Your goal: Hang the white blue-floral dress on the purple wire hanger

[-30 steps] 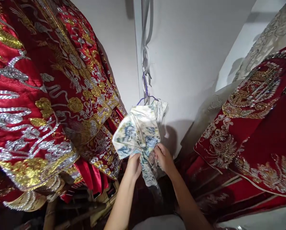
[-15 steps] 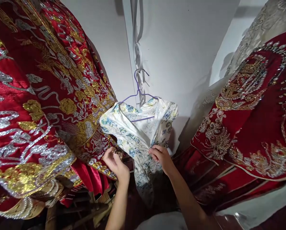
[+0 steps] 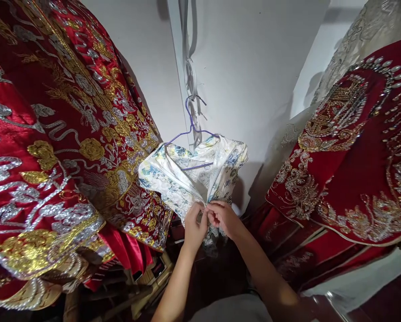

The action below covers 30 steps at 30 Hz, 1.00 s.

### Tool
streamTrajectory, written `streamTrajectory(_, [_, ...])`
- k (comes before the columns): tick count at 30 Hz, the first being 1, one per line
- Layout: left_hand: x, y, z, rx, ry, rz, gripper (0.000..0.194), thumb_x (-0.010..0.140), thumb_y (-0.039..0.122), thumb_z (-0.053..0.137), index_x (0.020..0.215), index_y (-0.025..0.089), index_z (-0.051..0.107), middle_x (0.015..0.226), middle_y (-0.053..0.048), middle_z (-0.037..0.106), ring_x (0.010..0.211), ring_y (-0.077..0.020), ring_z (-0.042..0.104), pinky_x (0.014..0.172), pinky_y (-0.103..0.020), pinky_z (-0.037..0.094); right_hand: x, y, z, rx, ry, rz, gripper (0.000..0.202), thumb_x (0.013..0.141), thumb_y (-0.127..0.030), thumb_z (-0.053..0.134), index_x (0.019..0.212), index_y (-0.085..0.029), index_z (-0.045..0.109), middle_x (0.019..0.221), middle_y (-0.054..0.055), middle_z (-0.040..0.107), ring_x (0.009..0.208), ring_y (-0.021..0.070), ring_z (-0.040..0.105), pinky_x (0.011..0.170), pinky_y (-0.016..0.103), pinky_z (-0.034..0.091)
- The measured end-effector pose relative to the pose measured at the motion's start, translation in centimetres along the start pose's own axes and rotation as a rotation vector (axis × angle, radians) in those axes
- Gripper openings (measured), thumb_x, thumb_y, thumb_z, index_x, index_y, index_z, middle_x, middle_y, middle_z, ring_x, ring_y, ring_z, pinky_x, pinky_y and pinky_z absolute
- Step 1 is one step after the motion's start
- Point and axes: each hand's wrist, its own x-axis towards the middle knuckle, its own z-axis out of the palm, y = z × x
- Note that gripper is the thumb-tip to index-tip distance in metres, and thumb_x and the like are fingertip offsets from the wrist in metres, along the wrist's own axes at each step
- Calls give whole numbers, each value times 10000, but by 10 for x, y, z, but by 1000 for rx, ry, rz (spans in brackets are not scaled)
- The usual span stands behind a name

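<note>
A white garment with a blue and yellow floral print [image 3: 173, 181] hangs on a thin purple wire hanger [image 3: 191, 128], its neckline spread in a V. At the bottom of that V, my left hand [image 3: 196, 226] pinches the cloth edge. My right hand [image 3: 222, 218] is closed on the garment right beside it, the fingertips of both hands nearly touching. The exact spot between the fingertips is too small to make out. Below the hands, the lower part of the garment is mostly hidden.
Red garments with gold and silver embroidery [image 3: 93, 147] fill the left side. Another beaded red garment [image 3: 351, 179] hangs at the right, with white lace [image 3: 341, 58] behind it. A pale wall [image 3: 254, 58] and a metal rail with rings [image 3: 191, 76] stand behind the hanger.
My left hand has moved right from beside the garment and closed on it next to my right hand. My right hand keeps its hold.
</note>
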Motion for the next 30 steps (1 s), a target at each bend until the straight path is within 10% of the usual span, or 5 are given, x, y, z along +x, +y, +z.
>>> streamTrajectory(11, [3,-20,-19,4,-22,-90,257,924,310,573,714,205,469,700,8,479,683,-157,464,671,-256,361,68,-148,93,-128,53,-483,181,889,-215,615,728,-138,646,507,-52,481,427,46,364,402,188,254])
streamTrajectory(16, [32,-6,-42,39,-93,-41,107,912,301,620,942,201,641,814,-20,638,773,-175,601,759,-278,448,76,-143,91,-145,0,-457,177,929,-245,589,786,-149,626,490,-66,477,392,40,363,375,174,242])
streamTrajectory(21, [115,46,-66,105,228,254,354,1000,323,513,1330,205,564,878,-32,662,763,-164,613,759,-303,482,71,-139,77,-173,-7,-459,196,922,-257,581,750,-164,589,451,-71,466,367,45,350,364,177,207])
streamTrajectory(25, [170,82,-69,311,130,438,221,999,328,525,1032,178,684,880,-55,658,795,-174,587,764,-305,463,74,-137,68,-249,-21,-558,215,901,-312,608,734,-180,574,449,-78,437,386,55,339,399,195,224])
streamTrajectory(30, [177,89,-72,371,249,467,196,993,282,535,878,170,648,853,-47,644,845,-176,585,789,-315,445,88,-105,48,-535,144,-715,278,870,-296,605,640,-215,473,495,-67,384,443,80,295,454,250,179])
